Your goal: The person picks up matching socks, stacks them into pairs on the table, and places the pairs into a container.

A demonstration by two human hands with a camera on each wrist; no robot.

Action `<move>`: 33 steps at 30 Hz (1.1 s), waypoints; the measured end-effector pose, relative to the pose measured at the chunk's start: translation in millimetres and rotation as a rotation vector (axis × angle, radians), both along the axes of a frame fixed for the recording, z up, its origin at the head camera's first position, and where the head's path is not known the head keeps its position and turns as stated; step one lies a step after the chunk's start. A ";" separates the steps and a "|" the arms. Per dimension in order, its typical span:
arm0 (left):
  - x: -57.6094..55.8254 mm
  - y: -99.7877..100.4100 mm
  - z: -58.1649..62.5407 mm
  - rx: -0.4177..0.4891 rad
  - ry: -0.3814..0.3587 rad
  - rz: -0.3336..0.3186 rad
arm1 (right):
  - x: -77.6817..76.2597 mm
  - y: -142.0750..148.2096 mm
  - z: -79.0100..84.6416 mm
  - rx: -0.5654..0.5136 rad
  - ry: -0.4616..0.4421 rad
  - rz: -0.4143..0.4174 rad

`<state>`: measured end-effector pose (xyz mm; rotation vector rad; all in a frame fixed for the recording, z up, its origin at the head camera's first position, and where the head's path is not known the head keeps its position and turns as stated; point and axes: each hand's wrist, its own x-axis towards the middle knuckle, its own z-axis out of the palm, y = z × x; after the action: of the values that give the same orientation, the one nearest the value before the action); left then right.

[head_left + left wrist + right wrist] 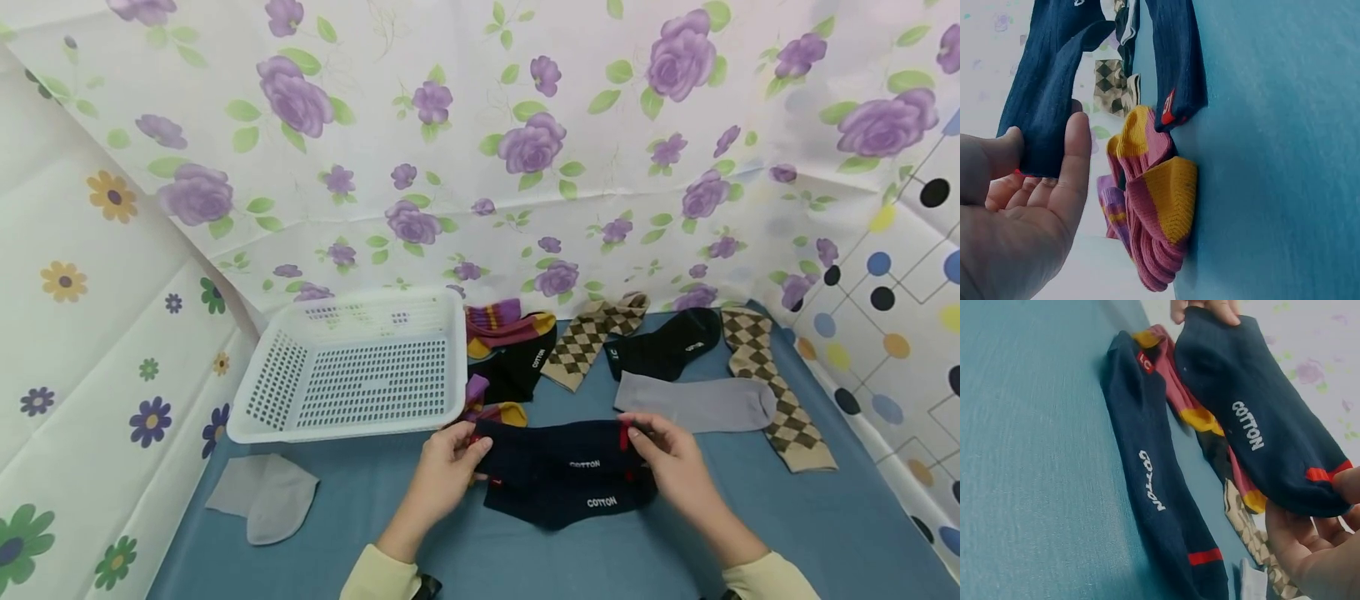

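A navy sock marked COTTON is stretched between both hands, raised over the blue cloth. My left hand pinches one end between thumb and fingers, as the left wrist view shows too. At the other end, by a red stripe, my right hand grips the sock between thumb and fingers. Below it a matching navy sock lies on the cloth, with a red tag at one end and a red stripe at the other. Pink and yellow striped socks lie close beyond the left hand.
A white plastic basket stands at the back left. One grey sock lies before it. To the right are a black sock, a long grey sock and two brown checked socks. Patterned cloth walls enclose the blue-covered surface.
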<state>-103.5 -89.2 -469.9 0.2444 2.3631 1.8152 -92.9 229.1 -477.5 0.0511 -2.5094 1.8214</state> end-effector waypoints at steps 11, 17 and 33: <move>1.2 2.6 -1.3 0.084 -0.050 0.000 | 1.6 2.9 5.5 -0.085 -0.160 -0.033; 1.3 1.9 -1.6 0.047 -0.056 0.017 | 2.8 7.1 8.1 -0.052 -0.158 -0.116; 3.1 16.8 -15.9 -0.245 -0.161 -0.044 | 5.3 20.7 -11.1 0.331 -0.143 -0.241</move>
<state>-100.4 -72.4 -485.9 0.1143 2.4139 1.4494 -87.6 249.7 -488.5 -0.3673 -2.7436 1.3546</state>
